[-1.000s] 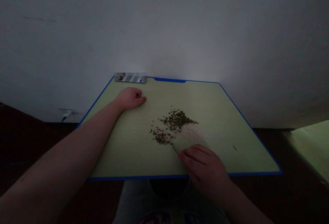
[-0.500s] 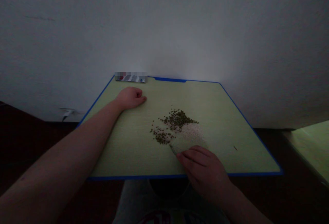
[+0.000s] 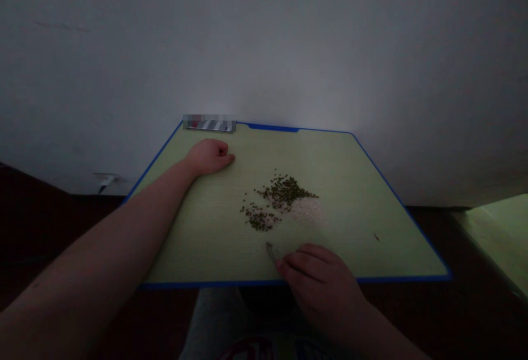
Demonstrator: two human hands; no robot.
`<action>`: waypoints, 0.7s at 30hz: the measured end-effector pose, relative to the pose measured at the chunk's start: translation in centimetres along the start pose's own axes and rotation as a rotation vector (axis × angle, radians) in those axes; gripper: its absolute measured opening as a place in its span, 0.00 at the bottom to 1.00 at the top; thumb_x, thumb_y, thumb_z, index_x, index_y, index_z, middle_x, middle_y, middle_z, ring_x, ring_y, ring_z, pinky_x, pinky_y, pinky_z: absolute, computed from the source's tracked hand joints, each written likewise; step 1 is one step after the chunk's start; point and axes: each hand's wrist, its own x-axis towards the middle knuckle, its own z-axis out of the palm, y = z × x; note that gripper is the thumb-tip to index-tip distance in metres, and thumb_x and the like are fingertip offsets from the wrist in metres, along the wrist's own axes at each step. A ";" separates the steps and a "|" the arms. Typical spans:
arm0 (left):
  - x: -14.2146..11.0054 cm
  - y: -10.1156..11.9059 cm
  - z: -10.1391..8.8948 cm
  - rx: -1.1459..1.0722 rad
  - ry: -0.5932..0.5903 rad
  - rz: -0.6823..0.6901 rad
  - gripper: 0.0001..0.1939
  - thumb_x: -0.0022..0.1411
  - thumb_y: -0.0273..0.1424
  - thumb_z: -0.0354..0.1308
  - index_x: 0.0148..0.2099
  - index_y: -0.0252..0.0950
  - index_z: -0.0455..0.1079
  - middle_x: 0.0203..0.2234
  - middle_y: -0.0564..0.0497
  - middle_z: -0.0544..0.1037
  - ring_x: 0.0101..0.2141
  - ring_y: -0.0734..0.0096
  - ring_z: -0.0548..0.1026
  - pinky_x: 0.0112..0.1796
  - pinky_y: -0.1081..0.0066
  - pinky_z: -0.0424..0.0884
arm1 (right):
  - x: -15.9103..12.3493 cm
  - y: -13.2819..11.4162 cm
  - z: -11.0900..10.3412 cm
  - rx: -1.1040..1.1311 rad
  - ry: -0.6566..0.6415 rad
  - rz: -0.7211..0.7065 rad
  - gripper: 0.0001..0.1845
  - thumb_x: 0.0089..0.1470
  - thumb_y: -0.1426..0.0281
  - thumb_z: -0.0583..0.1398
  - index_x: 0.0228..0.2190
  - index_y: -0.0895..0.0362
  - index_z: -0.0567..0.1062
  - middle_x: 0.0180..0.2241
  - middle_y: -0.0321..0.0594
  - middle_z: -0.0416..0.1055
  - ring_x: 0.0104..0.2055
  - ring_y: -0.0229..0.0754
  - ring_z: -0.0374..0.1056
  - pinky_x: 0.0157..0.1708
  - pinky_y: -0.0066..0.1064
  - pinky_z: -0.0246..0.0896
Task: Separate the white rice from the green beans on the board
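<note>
Your right fingers [image 3: 305, 258] grip a translucent scraper [image 3: 275, 251] just inside the near blue edge [image 3: 247, 283] of the green board [image 3: 198, 239], with white rice [image 3: 307, 211] and green mung beans [image 3: 282, 192] just ahead, open board to their right, and your left fingers [image 3: 225, 157] curled shut well apart, near the far edge.

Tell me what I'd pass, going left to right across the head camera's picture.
left hand → dark green mung beans → white rice grains → reddish speck → pale green surface
</note>
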 end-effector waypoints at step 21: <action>-0.1 0.2 -0.2 0.017 -0.002 0.001 0.18 0.55 0.46 0.54 0.22 0.39 0.62 0.16 0.52 0.64 0.22 0.70 0.61 0.26 0.67 0.53 | -1.0 1.4 -0.7 -0.231 -0.085 0.131 0.16 0.56 0.83 0.55 0.40 0.65 0.80 0.32 0.46 0.78 0.32 0.47 0.72 0.31 0.37 0.73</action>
